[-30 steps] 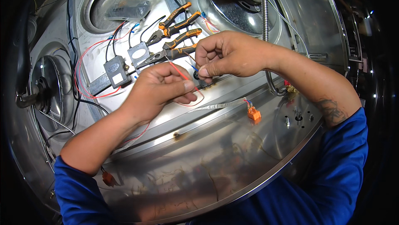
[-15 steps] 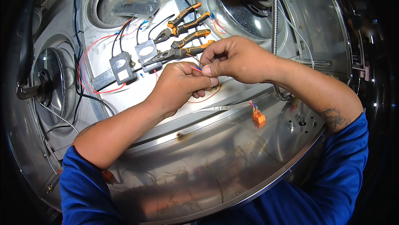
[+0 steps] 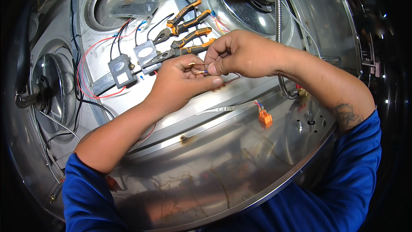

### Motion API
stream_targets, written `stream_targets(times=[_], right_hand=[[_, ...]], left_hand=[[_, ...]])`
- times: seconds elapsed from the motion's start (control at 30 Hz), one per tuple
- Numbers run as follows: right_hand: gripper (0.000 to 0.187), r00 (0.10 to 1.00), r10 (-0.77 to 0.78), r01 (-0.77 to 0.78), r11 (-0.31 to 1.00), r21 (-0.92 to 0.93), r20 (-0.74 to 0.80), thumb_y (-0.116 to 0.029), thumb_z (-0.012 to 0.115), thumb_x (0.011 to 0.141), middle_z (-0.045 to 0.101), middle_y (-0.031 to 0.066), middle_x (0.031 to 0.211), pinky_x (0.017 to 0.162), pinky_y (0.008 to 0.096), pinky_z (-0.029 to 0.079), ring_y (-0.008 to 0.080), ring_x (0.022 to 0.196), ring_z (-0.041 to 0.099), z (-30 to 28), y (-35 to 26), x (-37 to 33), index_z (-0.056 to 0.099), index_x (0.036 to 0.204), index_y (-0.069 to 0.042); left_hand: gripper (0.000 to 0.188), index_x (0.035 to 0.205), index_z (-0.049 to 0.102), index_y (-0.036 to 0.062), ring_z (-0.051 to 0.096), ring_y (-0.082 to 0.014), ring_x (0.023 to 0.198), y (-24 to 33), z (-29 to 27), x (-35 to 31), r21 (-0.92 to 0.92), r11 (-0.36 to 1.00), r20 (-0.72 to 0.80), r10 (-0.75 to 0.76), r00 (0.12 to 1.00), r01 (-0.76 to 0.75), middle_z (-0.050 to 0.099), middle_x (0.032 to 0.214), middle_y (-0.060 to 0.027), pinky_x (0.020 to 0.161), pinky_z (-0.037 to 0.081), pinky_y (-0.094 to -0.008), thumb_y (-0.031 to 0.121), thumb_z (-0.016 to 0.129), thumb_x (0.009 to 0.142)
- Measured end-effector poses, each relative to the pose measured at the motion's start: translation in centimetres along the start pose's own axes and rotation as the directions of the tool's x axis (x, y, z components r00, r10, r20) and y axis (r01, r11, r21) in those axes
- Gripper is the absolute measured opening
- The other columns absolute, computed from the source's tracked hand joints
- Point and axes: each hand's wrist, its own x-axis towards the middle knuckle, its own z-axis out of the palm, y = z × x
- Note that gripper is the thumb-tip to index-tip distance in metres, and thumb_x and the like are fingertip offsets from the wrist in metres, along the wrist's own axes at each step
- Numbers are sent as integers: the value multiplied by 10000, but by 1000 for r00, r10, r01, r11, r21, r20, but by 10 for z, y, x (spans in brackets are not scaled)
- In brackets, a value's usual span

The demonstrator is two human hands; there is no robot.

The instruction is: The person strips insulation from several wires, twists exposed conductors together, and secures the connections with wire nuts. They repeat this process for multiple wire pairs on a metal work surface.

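My right hand (image 3: 236,56) pinches thin wires between thumb and forefinger. One is a blue wire (image 3: 205,71), its bare copper-coloured end pointing left; a second bare copper-coloured wire end (image 3: 192,63) shows just above it. Close by on the left is my left hand (image 3: 182,79), thumb stretched toward the right and fingers curled around the wire ends. What its fingertips grip is hidden. Beyond both hands lie two pairs of pliers with black and orange handles, the nearer pliers (image 3: 180,48) and the farther pliers (image 3: 182,22). Their jaws point left, beside a grey box (image 3: 146,52).
Another grey box (image 3: 122,71) trails red and black wires. A clear plastic bag (image 3: 137,2) lies over a round opening. Metal round burner parts stand at left (image 3: 51,88) and far right (image 3: 244,7). An orange connector (image 3: 265,118) and a flexible metal hose (image 3: 278,22) are nearer my right arm.
The left hand has shifted left and loosened from its fingertip pinch beside the right one. Bare copper-coloured wire ends now show between the hands. The view has shifted slightly.
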Motion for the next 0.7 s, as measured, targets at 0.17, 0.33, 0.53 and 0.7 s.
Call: stream_targets(times=[0.17, 0.33, 0.53, 0.7], right_hand=[[173, 998, -62, 61, 997, 38, 31, -187, 753, 917, 659, -25, 804, 664, 241, 439, 61, 737, 553, -5, 8, 1, 718, 955, -23], [196, 998, -54, 55, 998, 44, -17, -178, 759, 916, 713, 22, 847, 722, 247, 500, 88, 778, 627, -4, 11, 6, 724, 976, 5], [189, 1000, -7, 7, 1000, 20, -13, -172, 743, 924, 700, 17, 824, 708, 260, 489, 89, 757, 608, -5, 11, 2, 736, 970, 11], [178, 999, 26, -30, 987, 155, 28, -153, 713, 934, 662, -1, 778, 633, 242, 431, 75, 687, 541, -8, 12, 4, 737, 965, 20]], left_hand=[[191, 1044, 737, -27, 626, -84, 721, -2, -17, -6, -31, 996, 61, 83, 995, -82, 711, 865, -59, 655, 517, -232, 137, 732, 947], [158, 994, 730, -18, 633, -100, 686, -11, -16, -2, -65, 994, -52, 80, 995, -83, 710, 825, -79, 626, 502, -236, 136, 703, 969], [231, 1003, 721, 8, 642, -102, 664, -17, -20, 1, -185, 982, 25, -30, 999, 34, 715, 827, -76, 613, 499, -229, 237, 703, 976], [243, 1114, 699, 14, 657, -94, 731, -19, -19, -3, -318, 947, 95, -26, 995, 55, 718, 873, -69, 657, 522, -225, 220, 666, 990]])
